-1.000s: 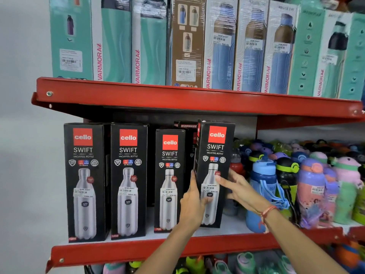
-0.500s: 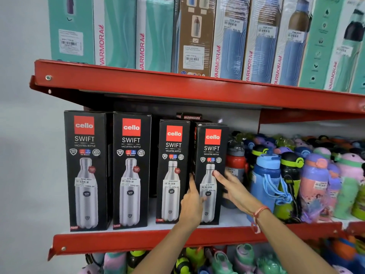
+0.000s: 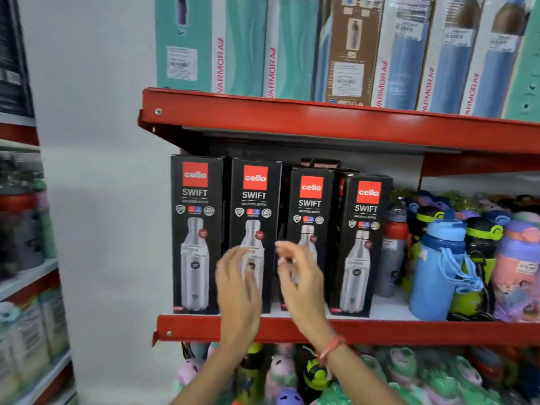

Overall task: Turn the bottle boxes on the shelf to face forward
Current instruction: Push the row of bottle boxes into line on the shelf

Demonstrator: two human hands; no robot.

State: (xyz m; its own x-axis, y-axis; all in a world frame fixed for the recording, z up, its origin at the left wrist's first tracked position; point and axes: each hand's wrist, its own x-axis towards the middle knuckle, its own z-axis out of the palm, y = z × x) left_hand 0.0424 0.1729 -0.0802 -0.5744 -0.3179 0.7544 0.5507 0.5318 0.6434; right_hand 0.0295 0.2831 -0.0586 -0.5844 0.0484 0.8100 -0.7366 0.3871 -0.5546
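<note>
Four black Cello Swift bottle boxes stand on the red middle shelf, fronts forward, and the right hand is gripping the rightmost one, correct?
Not quite. The head view shows the four black Cello Swift bottle boxes facing forward on the red middle shelf, but the right hand grips nothing; it hovers open before the third box.

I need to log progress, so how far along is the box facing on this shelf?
Mostly done, it seems: all four black Cello boxes on the red shelf show their fronts. The left hand and right hand hover open before the second box, gripping nothing. Left: perhaps squaring the slightly angled rightmost box.
</note>
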